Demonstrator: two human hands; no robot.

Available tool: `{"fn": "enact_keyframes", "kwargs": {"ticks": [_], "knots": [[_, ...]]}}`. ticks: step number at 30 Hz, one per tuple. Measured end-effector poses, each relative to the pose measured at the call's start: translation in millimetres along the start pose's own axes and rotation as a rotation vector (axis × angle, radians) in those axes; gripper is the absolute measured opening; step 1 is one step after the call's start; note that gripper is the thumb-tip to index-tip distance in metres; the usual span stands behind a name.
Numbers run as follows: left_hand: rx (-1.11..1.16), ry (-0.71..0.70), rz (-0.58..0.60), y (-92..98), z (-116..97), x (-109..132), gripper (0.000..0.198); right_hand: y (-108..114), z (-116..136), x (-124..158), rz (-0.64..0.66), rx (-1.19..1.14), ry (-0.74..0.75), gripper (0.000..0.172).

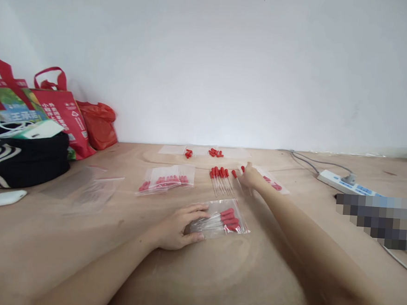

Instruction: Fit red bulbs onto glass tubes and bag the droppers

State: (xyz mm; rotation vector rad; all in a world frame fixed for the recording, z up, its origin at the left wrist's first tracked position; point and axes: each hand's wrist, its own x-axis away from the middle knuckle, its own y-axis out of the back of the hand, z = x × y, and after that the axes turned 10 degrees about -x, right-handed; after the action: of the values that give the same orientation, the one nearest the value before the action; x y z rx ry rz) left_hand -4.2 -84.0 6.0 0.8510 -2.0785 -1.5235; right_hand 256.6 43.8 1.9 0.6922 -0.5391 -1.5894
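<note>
A clear zip bag (245, 226) holding several droppers with red bulbs lies flat near the middle. My left hand (186, 224) rests at its left end, fingers and thumb spread over the bag's edges. Beyond the bag, several loose red-bulbed droppers (219, 173) lie side by side in a row. At the row's right end my right hand (249, 175) has its fingers closed round a dropper (242, 169), whose red bulb shows beside the fingertips. Part of another bag with red pieces (274, 184) lies just right of that hand.
Bags of red bulbs (168, 180) overlap left of centre. Flat clear bags (94, 191) lie farther left, near shopping bags (65, 115) and a black bag (32, 159). Small red bulbs (216, 153) sit near the wall. A power strip (337, 181) is at right.
</note>
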Motion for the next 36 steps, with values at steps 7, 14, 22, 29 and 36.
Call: {"fn": "enact_keyframes", "kwargs": {"ticks": [7, 14, 22, 29, 36], "knots": [[-0.002, 0.008, 0.004, 0.3, 0.0, -0.6, 0.043, 28.7, -12.2, 47.5, -0.066, -0.498, -0.056, 0.064], [0.002, 0.022, 0.003, -0.9, 1.2, 0.1, 0.044, 7.1, -29.6, 82.7, -0.082, -1.034, -0.074, 0.015], [0.013, 0.005, -0.008, -0.4, 1.0, -1.1, 0.043, -10.0, -31.2, 82.1, -0.207, -1.084, -0.115, 0.022], [0.003, 0.005, -0.003, -0.9, 0.8, -1.3, 0.044, -7.6, -21.9, 88.7, -0.257, -1.169, -0.208, 0.024], [-0.003, 0.03, -0.026, -1.8, 0.3, -0.6, 0.053, -12.2, 1.7, 115.1, -0.078, -1.198, -0.246, 0.03]]}}
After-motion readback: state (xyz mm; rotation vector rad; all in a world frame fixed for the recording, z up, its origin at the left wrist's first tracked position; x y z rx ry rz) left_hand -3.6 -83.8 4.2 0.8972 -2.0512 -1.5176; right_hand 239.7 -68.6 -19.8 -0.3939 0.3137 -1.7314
